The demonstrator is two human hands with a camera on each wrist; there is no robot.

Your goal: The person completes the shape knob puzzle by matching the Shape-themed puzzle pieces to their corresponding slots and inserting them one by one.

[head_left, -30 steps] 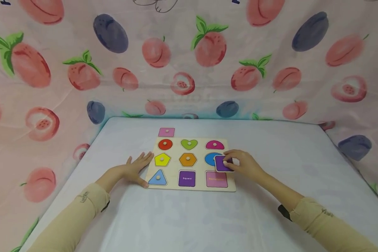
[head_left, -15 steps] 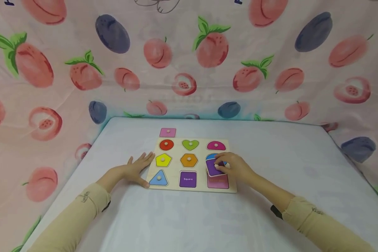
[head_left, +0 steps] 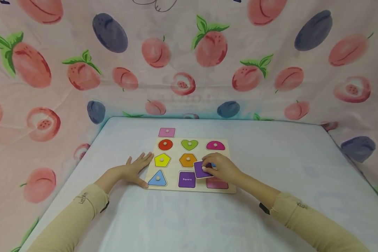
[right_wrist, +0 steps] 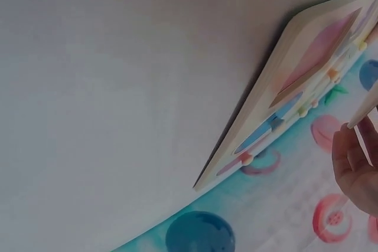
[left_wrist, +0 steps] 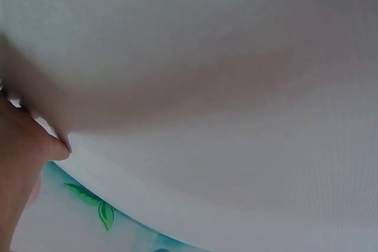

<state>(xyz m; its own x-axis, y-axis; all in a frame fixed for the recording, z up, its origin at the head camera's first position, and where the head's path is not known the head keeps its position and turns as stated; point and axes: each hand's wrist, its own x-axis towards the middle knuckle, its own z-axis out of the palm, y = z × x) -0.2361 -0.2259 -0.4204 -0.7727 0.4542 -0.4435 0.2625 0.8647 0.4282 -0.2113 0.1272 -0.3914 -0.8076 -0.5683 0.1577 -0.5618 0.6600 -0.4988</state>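
Note:
My right hand (head_left: 222,168) pinches the knob of a purple square puzzle piece (head_left: 199,172), holding it slightly tilted above the wooden shape board (head_left: 173,175). Just below and left of the piece is a purple recess marked "Square" (head_left: 187,179). The pink recess (head_left: 217,183) at the board's near right corner is partly covered by the hand. With fingers spread, my left hand (head_left: 135,171) rests against the board's left edge. In the right wrist view, the fingers (right_wrist: 348,154) and an edge of the piece (right_wrist: 365,105) show at the right border.
A pink rectangle piece (head_left: 163,133) lies behind the board's far left corner. Seated knobbed shapes include a red circle (head_left: 162,147), green heart (head_left: 186,145), magenta half-circle (head_left: 218,147), yellow pentagon (head_left: 163,163), orange hexagon (head_left: 185,163) and blue triangle (head_left: 159,182). White cloth (head_left: 271,150) covers the table.
My right hand has carried the purple square piece left, from over the blue oval to beside the "Square" recess. My left hand has stayed at the board's edge.

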